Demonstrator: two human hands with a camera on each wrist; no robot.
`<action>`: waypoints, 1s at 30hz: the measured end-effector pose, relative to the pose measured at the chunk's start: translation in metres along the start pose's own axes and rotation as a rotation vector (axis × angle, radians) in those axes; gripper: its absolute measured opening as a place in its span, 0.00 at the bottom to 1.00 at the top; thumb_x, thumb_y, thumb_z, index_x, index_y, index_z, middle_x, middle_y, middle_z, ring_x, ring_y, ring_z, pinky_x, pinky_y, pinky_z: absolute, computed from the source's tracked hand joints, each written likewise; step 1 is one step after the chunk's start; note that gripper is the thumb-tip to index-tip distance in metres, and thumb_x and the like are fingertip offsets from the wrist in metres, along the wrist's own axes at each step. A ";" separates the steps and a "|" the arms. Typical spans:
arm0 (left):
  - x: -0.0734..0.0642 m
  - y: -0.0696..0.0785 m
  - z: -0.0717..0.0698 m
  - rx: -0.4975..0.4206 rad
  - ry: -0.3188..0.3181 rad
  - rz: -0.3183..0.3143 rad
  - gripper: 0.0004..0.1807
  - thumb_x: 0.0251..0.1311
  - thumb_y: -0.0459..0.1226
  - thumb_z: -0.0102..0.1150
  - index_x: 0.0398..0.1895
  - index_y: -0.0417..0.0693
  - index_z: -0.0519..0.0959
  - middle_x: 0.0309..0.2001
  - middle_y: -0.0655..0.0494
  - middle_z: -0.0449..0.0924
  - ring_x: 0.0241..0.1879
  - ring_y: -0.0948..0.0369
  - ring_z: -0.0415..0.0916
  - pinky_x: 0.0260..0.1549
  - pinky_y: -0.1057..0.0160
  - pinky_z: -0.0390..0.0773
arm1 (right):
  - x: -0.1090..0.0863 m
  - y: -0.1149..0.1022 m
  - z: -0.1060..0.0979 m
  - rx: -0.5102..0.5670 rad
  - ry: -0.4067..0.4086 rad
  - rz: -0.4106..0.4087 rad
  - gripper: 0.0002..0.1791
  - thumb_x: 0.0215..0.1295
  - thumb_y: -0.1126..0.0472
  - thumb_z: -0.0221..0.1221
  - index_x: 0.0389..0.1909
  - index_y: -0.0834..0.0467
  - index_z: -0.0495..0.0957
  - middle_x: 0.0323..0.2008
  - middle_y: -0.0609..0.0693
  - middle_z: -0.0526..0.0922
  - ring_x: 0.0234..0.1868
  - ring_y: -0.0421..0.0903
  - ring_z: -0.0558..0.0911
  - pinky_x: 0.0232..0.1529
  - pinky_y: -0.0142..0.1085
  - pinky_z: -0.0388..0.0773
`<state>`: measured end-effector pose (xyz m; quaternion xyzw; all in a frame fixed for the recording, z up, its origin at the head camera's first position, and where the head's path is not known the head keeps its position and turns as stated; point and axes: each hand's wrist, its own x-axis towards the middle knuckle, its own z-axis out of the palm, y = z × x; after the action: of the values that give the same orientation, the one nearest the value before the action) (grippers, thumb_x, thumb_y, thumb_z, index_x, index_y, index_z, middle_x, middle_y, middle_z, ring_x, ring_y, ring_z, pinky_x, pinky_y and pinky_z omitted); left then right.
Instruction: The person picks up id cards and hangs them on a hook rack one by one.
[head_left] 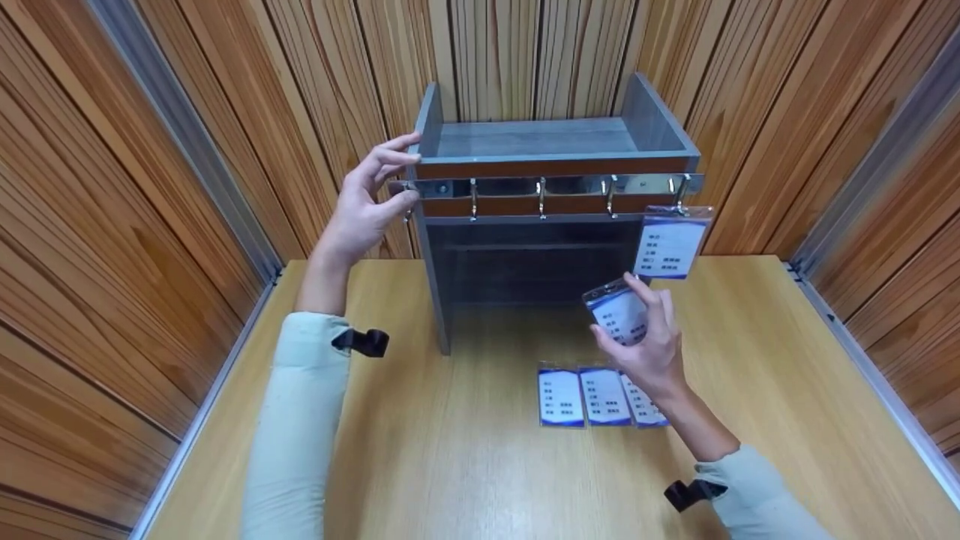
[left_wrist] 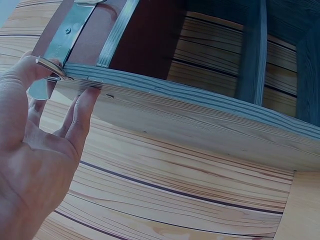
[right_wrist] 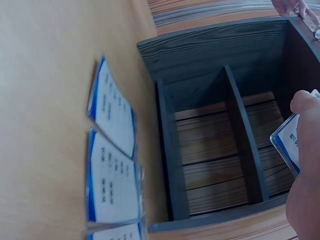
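Badge holder (head_left: 618, 312) is pinched between thumb and fingers of the right hand (head_left: 652, 346), below the hook rail (head_left: 510, 187), with open room left between. The gray shelf (head_left: 534, 139) is gripped at its left front edge by the left hand (head_left: 367, 204).

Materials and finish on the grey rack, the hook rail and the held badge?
Grey rack: probably wood or wood-effect board, fairly matte; grain lines run along its panels.
Hook rail: likely metal, polished; it throws bright, mirror-like reflections. Solid or plated, can't tell.
Held badge: seems clear, glossy plastic over a printed face; its top edge looks see-through.
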<state>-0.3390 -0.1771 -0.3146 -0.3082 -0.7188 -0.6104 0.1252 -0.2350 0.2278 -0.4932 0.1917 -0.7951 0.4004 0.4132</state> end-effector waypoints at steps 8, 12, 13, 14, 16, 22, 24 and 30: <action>0.001 -0.001 0.001 -0.008 -0.004 0.016 0.19 0.76 0.24 0.59 0.65 0.47 0.81 0.87 0.48 0.68 0.87 0.46 0.64 0.89 0.31 0.53 | 0.016 -0.009 0.008 0.023 0.070 -0.015 0.47 0.53 0.69 0.79 0.76 0.64 0.72 0.53 0.69 0.76 0.53 0.38 0.74 0.49 0.20 0.71; 0.000 -0.002 0.002 -0.005 -0.006 0.017 0.20 0.76 0.25 0.59 0.65 0.47 0.81 0.87 0.48 0.68 0.87 0.45 0.63 0.90 0.32 0.53 | 0.024 -0.016 0.010 0.030 0.100 -0.001 0.47 0.53 0.68 0.79 0.76 0.64 0.73 0.53 0.69 0.76 0.55 0.36 0.73 0.53 0.19 0.72; 0.001 -0.003 0.001 -0.005 -0.005 0.016 0.20 0.76 0.25 0.59 0.65 0.48 0.81 0.87 0.48 0.67 0.87 0.45 0.63 0.90 0.32 0.53 | 0.026 -0.018 0.011 0.034 0.107 0.002 0.47 0.53 0.68 0.79 0.76 0.64 0.73 0.54 0.70 0.76 0.56 0.36 0.74 0.55 0.20 0.73; 0.001 -0.003 0.001 -0.004 -0.005 0.015 0.20 0.76 0.25 0.59 0.65 0.48 0.81 0.87 0.48 0.67 0.87 0.45 0.63 0.90 0.32 0.53 | 0.028 -0.020 0.011 0.039 0.113 0.006 0.46 0.54 0.68 0.79 0.76 0.64 0.73 0.55 0.70 0.76 0.57 0.35 0.74 0.56 0.20 0.73; 0.001 -0.003 0.001 -0.003 -0.004 0.014 0.20 0.76 0.25 0.59 0.65 0.48 0.81 0.87 0.49 0.67 0.87 0.46 0.64 0.89 0.32 0.53 | 0.033 -0.024 0.012 0.049 0.122 0.015 0.46 0.55 0.67 0.78 0.77 0.64 0.72 0.56 0.70 0.76 0.59 0.35 0.74 0.60 0.20 0.75; 0.001 -0.002 0.001 0.002 -0.004 0.007 0.19 0.77 0.25 0.59 0.65 0.49 0.81 0.87 0.50 0.68 0.87 0.47 0.64 0.89 0.32 0.54 | 0.046 -0.035 0.014 0.082 0.150 0.035 0.47 0.55 0.67 0.78 0.78 0.64 0.72 0.57 0.71 0.76 0.60 0.34 0.72 0.61 0.21 0.77; 0.001 -0.002 0.000 -0.005 -0.002 0.007 0.20 0.76 0.25 0.59 0.65 0.50 0.81 0.87 0.50 0.68 0.87 0.46 0.64 0.89 0.31 0.54 | 0.048 -0.037 0.015 0.088 0.160 0.040 0.47 0.55 0.67 0.77 0.78 0.65 0.71 0.58 0.71 0.76 0.60 0.34 0.72 0.61 0.21 0.77; 0.001 -0.003 0.001 -0.018 0.001 -0.004 0.20 0.76 0.24 0.58 0.64 0.51 0.82 0.87 0.51 0.68 0.87 0.46 0.63 0.88 0.30 0.57 | 0.057 -0.043 0.017 0.101 0.194 0.046 0.47 0.56 0.65 0.76 0.78 0.65 0.71 0.57 0.72 0.76 0.61 0.33 0.71 0.61 0.23 0.78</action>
<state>-0.3415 -0.1766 -0.3170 -0.3078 -0.7137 -0.6173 0.1215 -0.2496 0.1896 -0.4320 0.1544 -0.7346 0.4658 0.4686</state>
